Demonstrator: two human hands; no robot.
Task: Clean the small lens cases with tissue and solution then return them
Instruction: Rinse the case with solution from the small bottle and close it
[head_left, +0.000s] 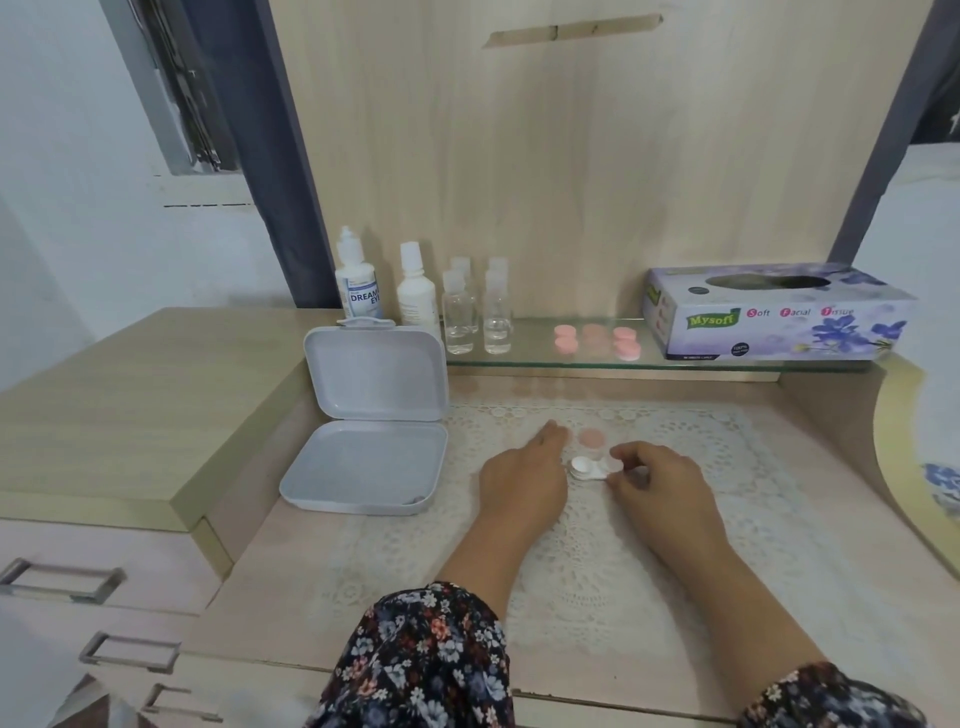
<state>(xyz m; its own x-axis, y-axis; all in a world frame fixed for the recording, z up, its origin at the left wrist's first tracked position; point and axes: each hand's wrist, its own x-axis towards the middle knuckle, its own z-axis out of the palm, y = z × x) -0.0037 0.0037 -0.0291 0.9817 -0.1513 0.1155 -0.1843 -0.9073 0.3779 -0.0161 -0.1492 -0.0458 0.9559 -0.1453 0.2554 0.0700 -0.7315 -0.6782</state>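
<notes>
We have one white lens case (588, 469) down on the lace mat (597, 571), between our two hands, with one well uncovered and showing white inside. A pink cap (591, 438) lies loose on the mat just behind it. Our right hand (657, 480) has its fingers curled at the case's right end, thumb and forefinger pinching what looks like the second cap, though that end is partly hidden and we cannot be sure whether it is the cap or the case body. Our left hand (524, 480) lies flat on the mat with its fingers straight, touching the case's left end and pointing towards the loose cap.

The step in hand seems to be opening the case before wiping. To do it well we should press the case down steadily with the left fingers so it does not skate on the lace while the right twists. We should lay the second cap beside the first, so the pair stays together. Next we will need a sheet from the Mysoft tissue box (779, 314) and the Dream Eye solution bottle (359, 283). Both are on the glass shelf (535, 358), where three more pink-capped cases (597, 340) wait. The open grey storage box (371, 415) stands to our left.
</notes>
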